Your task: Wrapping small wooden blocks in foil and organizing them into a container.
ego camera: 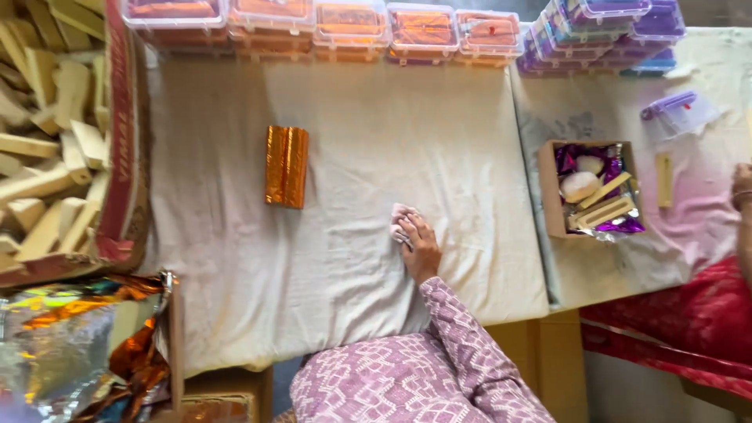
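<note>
Clear lidded boxes [352, 23] line the far edge; the right hand [419, 247] presses fingers flat, not clenched, on a small pink cloth [401, 219], near an upright-lying orange foil pack [286, 166].

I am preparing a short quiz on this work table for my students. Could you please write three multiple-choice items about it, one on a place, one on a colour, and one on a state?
1. Where does the foil-wrapped block lie?
A. On the white cloth
B. Inside the small open box
C. On the stacked containers

2. What colour is the foil on that block?
A. Purple
B. Green
C. Orange

3. How is the right hand in view?
A. Raised in the air
B. Resting on the cloth, over a small pale piece
C. Inside the box of wooden pieces

Answers:
1 A, it lies alone on the white cloth, left of the hand.
2 C, the wrapping shines orange.
3 B, the fingers lie flat on a small pale piece on the cloth.
</note>
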